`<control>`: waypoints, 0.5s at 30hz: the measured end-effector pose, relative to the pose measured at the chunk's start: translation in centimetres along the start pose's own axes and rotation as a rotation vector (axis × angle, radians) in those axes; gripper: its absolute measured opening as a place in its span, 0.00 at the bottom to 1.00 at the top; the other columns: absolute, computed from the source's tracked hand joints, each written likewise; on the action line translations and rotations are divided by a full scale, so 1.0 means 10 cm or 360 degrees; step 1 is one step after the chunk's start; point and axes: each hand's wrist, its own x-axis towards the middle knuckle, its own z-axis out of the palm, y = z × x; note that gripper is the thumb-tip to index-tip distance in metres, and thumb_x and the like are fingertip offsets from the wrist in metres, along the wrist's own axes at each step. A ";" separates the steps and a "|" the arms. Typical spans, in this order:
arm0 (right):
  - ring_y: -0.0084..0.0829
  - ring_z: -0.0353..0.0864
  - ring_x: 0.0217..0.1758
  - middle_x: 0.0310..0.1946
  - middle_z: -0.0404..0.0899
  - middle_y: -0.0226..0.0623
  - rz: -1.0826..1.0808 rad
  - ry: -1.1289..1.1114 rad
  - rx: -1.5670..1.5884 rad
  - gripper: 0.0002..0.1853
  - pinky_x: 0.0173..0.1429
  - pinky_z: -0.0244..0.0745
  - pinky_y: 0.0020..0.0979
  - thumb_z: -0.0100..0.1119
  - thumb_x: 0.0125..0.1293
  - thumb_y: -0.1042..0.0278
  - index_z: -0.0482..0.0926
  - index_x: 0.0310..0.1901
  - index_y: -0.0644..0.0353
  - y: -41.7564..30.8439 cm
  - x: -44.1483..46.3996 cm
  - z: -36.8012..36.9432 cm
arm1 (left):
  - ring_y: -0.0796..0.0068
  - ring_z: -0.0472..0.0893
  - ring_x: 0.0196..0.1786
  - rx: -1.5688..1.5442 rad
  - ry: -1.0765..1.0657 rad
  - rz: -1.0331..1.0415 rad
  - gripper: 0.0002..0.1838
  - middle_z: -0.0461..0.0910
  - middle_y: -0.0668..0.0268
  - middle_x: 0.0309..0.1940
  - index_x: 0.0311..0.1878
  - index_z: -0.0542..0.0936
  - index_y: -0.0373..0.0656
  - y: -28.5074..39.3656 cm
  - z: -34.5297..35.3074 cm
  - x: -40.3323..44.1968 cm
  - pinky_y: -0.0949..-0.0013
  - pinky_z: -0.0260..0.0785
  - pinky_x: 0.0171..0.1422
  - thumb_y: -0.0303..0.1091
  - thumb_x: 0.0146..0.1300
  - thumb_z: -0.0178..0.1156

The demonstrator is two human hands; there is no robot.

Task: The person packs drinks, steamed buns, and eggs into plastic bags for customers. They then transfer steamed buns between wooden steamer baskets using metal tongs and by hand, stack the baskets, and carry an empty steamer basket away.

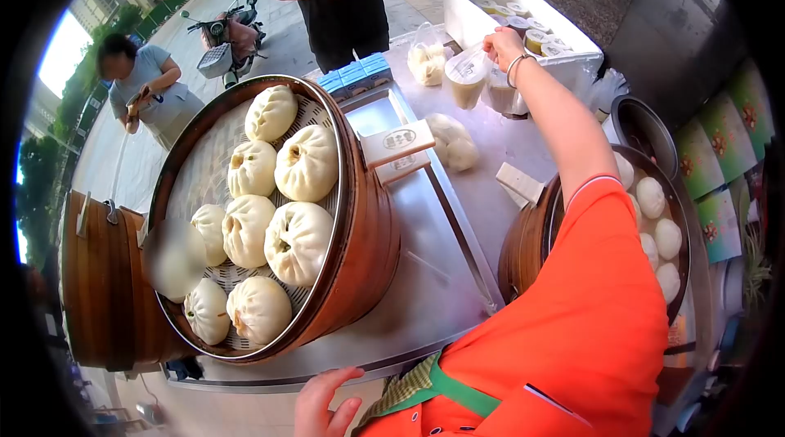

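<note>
step in hand, seemingly: handling bagged cups (467, 84). your right hand (504, 46): fingers closed on the bags, beside the white box (572, 69). your left hand (324, 406): fingers apart, empty. any move calls for level cups.

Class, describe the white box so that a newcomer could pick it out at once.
From the big open steamer of buns, look across the metal counter to its far right end, just beyond the person's right hand. There stands an open, straight-sided white box with lidded cups inside. Its neighbours there are see-through bags, while the steamers are round and brown.
</note>
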 end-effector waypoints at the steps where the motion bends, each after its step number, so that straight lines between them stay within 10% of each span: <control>1: 0.25 0.70 0.19 0.21 0.72 0.38 0.0047 0.0093 0.0064 0.23 0.17 0.58 0.23 0.53 0.49 0.82 0.64 0.50 0.65 0.22 0.12 0.00 | 0.70 0.76 0.45 -0.0003 0.0109 -0.0116 0.14 0.78 0.61 0.40 0.50 0.74 0.35 -0.05 0.02 -0.09 0.67 0.67 0.51 0.32 0.63 0.53; 7: 0.25 0.71 0.20 0.24 0.72 0.38 0.0053 0.0260 0.0242 0.22 0.16 0.56 0.22 0.54 0.49 0.81 0.66 0.49 0.66 1.25 0.56 0.16 | 0.65 0.73 0.54 -0.0432 0.0298 -0.0690 0.16 0.76 0.56 0.48 0.53 0.72 0.34 -0.11 0.16 -0.17 0.65 0.60 0.61 0.29 0.63 0.50; 15: 0.23 0.68 0.20 0.23 0.71 0.34 0.0313 0.0318 0.0287 0.18 0.19 0.58 0.21 0.53 0.46 0.84 0.71 0.43 0.63 1.14 0.69 -0.02 | 0.63 0.73 0.54 -0.0227 0.0148 -0.0655 0.17 0.77 0.57 0.48 0.54 0.72 0.36 -0.09 0.18 0.09 0.65 0.60 0.62 0.29 0.62 0.51</control>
